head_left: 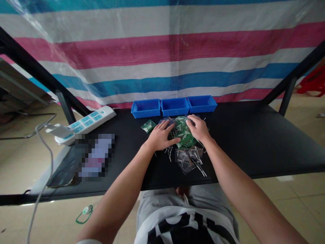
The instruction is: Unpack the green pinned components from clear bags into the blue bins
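A heap of green circuit boards in clear plastic bags (183, 133) lies in the middle of the black table (243, 145). My left hand (161, 136) rests flat against the heap's left side, fingers spread. My right hand (199, 128) lies curled over its top right, and I cannot tell whether it grips a bag. A small bag of green boards (148, 126) sits left of my left hand. Below the heap are clear bags of metal pins (189, 160). Loose pins (169, 153) lie just below my left hand.
Several blue plastic trays (175, 107) stand in a row at the table's back edge. A white power strip (85, 125) with a plugged-in cable lies at the left, beside a pixelated patch (95, 157). A striped tarp hangs behind the table.
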Demonstrator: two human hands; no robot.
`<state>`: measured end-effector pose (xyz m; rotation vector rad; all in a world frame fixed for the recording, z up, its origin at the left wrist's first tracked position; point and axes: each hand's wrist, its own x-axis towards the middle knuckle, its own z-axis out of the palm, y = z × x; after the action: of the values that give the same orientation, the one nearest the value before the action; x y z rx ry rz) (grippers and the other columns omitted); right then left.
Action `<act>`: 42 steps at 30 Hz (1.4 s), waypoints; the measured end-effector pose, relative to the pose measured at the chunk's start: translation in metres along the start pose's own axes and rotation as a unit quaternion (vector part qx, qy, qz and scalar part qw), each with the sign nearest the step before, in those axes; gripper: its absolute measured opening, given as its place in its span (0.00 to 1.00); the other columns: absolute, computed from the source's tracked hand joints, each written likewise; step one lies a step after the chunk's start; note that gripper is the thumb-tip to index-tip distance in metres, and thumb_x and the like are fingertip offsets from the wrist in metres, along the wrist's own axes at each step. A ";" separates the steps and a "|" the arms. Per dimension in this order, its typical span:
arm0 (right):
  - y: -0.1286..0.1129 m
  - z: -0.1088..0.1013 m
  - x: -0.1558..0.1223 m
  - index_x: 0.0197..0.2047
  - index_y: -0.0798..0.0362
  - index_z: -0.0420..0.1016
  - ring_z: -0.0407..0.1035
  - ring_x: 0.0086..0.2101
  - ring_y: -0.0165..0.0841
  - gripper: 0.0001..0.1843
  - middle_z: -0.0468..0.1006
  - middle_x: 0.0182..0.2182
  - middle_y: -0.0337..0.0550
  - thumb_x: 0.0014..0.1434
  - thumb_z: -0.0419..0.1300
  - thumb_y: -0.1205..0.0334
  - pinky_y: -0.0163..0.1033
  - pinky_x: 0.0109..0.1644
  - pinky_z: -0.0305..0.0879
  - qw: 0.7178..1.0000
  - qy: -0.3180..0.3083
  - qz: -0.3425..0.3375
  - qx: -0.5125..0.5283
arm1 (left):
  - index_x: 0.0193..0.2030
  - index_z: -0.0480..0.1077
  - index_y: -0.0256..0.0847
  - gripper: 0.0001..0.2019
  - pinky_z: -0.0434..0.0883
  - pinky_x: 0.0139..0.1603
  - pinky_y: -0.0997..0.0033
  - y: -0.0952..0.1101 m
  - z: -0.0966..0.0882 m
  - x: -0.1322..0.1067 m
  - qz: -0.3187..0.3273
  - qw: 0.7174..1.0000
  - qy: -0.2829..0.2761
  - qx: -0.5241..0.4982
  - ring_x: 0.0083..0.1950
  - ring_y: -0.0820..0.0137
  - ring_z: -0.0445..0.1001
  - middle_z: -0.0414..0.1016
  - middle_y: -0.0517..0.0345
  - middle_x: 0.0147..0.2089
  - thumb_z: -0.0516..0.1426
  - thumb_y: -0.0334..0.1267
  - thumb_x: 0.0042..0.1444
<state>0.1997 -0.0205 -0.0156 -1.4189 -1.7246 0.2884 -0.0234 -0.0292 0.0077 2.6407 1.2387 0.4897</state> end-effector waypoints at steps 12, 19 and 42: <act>-0.060 -0.083 -0.095 0.71 0.53 0.50 0.35 0.69 0.54 0.60 0.43 0.71 0.53 0.43 0.64 0.32 0.60 0.70 0.45 0.965 -0.208 -0.117 -0.108 | 0.64 0.62 0.29 0.34 0.56 0.70 0.57 -0.055 -0.015 -0.005 -0.198 0.974 0.108 -0.026 0.70 0.56 0.58 0.62 0.38 0.67 0.48 0.56 0.61; -0.052 -0.055 -0.123 0.72 0.53 0.45 0.30 0.69 0.58 0.55 0.37 0.71 0.57 0.52 0.58 0.33 0.68 0.67 0.40 0.933 -0.260 -0.087 -0.235 | 0.68 0.58 0.34 0.36 0.50 0.69 0.45 -0.044 0.001 -0.002 -0.209 0.978 0.028 -0.010 0.73 0.49 0.49 0.54 0.37 0.71 0.44 0.59 0.62; -0.023 -0.027 0.022 0.69 0.49 0.56 0.40 0.69 0.51 0.49 0.49 0.70 0.51 0.44 0.66 0.57 0.60 0.68 0.42 0.947 -0.297 -0.078 -0.095 | 0.55 0.69 0.33 0.24 0.63 0.65 0.57 -0.031 0.007 0.009 -0.243 0.951 0.171 -0.084 0.63 0.56 0.67 0.70 0.40 0.59 0.48 0.48 0.62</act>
<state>0.2038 -0.0169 0.0259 -1.4056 -2.3964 0.5130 -0.0375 -0.0029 -0.0058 2.0572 1.7843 0.9348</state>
